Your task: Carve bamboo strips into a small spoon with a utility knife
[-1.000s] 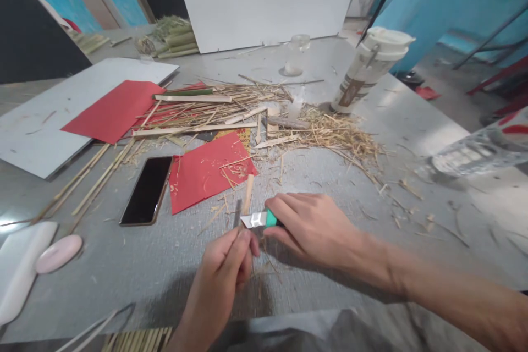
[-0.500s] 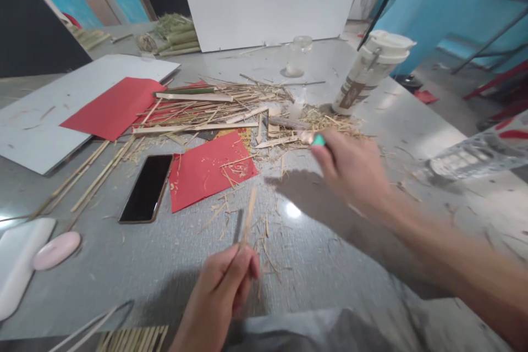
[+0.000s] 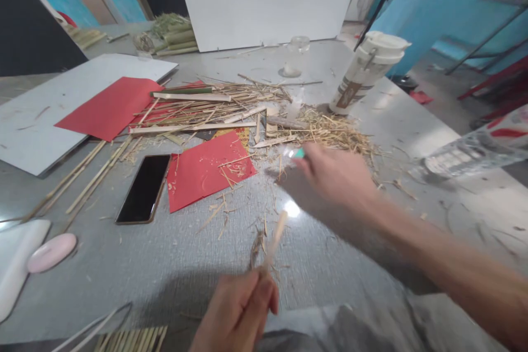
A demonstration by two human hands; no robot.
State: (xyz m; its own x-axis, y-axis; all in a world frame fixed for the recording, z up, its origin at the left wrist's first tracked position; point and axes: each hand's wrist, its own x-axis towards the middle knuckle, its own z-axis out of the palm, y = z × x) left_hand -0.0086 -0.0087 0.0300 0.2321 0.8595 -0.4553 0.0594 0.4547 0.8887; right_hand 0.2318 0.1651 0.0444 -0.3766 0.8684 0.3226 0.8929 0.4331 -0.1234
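My left hand (image 3: 243, 313) is closed round the lower end of a thin bamboo strip (image 3: 276, 239), which points up and away above the table. My right hand (image 3: 340, 176) grips a small green-handled tool (image 3: 298, 153). Its pale, shiny tip points left and is too blurred to identify. The tool and the strip are apart. Beyond the right hand lies a heap of straw-like shavings (image 3: 342, 132), beside several cut bamboo pieces (image 3: 276, 142). A red sheet (image 3: 210, 170) strewn with shavings lies left of the tool.
A phone (image 3: 144, 190), a pink oval object (image 3: 52, 253) and a bundle of thin sticks (image 3: 206, 102) lie to the left. A tall white cup (image 3: 367, 74), a glass jar (image 3: 296, 58) and a clear bottle (image 3: 466, 148) are at the back and right. A white board (image 3: 268, 0) stands behind.
My right hand has moved left and slightly nearer with the green-handled tool. My left hand has shifted right and down, and the bamboo strip now leans further right.
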